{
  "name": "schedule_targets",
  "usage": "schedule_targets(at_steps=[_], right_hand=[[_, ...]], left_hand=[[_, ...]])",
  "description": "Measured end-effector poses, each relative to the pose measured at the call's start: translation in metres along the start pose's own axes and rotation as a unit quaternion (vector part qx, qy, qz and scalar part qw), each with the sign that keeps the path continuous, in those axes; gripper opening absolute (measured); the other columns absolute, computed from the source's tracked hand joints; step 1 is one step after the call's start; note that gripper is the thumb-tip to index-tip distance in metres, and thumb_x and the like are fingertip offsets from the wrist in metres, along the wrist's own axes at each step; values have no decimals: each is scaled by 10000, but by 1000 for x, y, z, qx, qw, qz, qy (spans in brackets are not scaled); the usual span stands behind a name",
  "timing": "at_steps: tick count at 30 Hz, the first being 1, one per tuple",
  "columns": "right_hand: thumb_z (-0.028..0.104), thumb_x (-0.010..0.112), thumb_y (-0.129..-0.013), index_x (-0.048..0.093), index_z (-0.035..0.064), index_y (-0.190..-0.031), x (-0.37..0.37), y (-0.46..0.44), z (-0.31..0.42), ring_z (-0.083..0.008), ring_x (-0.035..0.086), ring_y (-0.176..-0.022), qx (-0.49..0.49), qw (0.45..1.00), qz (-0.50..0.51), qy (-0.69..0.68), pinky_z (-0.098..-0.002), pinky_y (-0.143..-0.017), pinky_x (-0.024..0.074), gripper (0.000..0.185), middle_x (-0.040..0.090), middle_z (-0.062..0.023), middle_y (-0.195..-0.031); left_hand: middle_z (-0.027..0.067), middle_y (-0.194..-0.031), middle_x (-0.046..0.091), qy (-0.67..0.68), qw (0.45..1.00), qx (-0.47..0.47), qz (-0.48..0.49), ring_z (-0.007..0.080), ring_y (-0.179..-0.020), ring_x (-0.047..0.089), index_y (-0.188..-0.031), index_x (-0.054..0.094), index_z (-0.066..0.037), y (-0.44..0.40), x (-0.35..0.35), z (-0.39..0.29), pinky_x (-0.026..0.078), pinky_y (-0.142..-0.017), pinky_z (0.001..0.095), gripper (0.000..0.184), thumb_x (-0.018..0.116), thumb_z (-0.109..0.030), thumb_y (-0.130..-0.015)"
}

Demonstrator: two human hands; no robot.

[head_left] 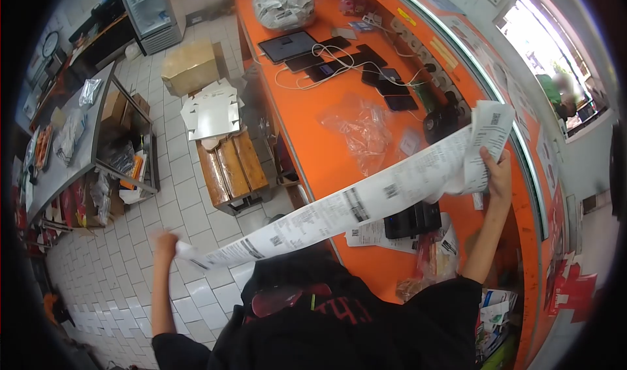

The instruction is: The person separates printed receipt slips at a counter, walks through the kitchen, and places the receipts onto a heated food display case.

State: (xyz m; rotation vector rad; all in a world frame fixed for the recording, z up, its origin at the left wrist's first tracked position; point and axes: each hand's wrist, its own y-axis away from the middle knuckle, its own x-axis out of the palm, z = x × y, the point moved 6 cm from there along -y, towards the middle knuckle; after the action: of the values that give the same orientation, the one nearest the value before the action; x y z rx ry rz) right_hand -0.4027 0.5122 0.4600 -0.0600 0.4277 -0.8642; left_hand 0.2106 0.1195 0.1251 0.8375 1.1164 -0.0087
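Note:
A long strip of printed receipt paper [326,218] stretches between my two hands, in front of my body and across the edge of the orange counter [297,118]. On the left, my left hand [166,242], slightly blurred, is closed on one end of the strip above the tiled floor. My right hand [498,171] grips the other end, where the paper is folded in several layers, above the counter. Under the strip sits a black device [413,220], with more printed papers [375,236] beside it.
Phones, a tablet [287,45] and white cables lie on the counter, near a clear plastic bag [366,131] and a bag of crumpled papers [283,5]. A wooden stool [232,167], a cardboard box [189,68] and a metal table [72,144] stand left.

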Motion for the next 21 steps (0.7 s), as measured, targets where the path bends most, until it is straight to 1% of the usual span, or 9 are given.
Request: schedule_targets(at_steps=[1,2,4,7,10,14,17,19,21], right_hand=[[156,636,-801,610,-68,-901,17,5,9,-111,592,-686,-7,1000,10,-11,-236,-634,463,247,643,-90,-813],[188,648,-797,608,-46,-876,40,11,24,-101,578,-672,-13,999,35,6,-233,-618,452,251,638,-86,-811],[182,651,-792,615,-52,-868,74,16,37,-109,581,-668,-21,996,81,19,-234,-612,453,249,640,-90,-808],[143,642,-787,629,-60,-882,87,17,47,-106,589,-674,-2,996,84,37,-234,-614,459,224,649,-93,-791],[153,642,-788,621,-64,-880,60,25,42,-113,582,-648,38,997,45,41,-232,-609,455,236,640,-87,-773],[126,630,-784,615,-64,-900,47,41,24,-130,590,-726,115,984,89,104,-243,-644,459,223,641,-89,-817],[88,651,-745,622,-55,-924,53,40,40,-159,578,-879,-7,977,75,200,-276,-694,466,231,572,-144,-1076],[62,647,-725,612,-48,-946,68,41,76,-202,531,-1016,-42,967,160,192,-307,-797,445,249,485,-143,-1205],[100,649,-741,602,-44,-977,112,40,90,-262,511,-1059,-152,898,389,137,-328,-871,411,280,491,-132,-1196]], left_hand=[[118,-1145,543,280,945,133,-107,292,-1107,476,-1088,582,-89,18,-56,-62,289,-1000,469,316,559,-206,-795],[116,-1225,492,369,885,276,-63,291,-1148,444,-1206,476,-63,42,-119,-134,300,-1008,332,407,500,-271,-857],[139,-1297,423,533,707,465,-15,241,-1230,366,-1328,322,-71,73,-181,-240,280,-1015,351,558,496,-336,-868],[134,-1191,521,537,615,573,70,168,-1085,492,-1277,399,-41,98,-218,-327,404,-879,290,597,640,-285,-788],[85,-1006,624,553,665,491,104,116,-922,564,-1149,534,-21,115,-244,-339,445,-763,254,484,694,-231,-744],[105,-807,643,510,679,524,-72,164,-726,620,-982,613,-25,124,-263,-326,461,-637,273,296,667,-226,-771],[142,-684,599,444,729,509,-114,263,-596,599,-944,603,-41,127,-266,-323,458,-546,331,240,580,-253,-834],[148,-654,587,398,755,502,-137,289,-573,588,-943,599,-48,128,-271,-321,455,-528,353,240,550,-265,-851],[149,-634,584,284,785,532,-142,317,-580,579,-958,589,-54,138,-274,-326,458,-530,374,252,499,-274,-873]])
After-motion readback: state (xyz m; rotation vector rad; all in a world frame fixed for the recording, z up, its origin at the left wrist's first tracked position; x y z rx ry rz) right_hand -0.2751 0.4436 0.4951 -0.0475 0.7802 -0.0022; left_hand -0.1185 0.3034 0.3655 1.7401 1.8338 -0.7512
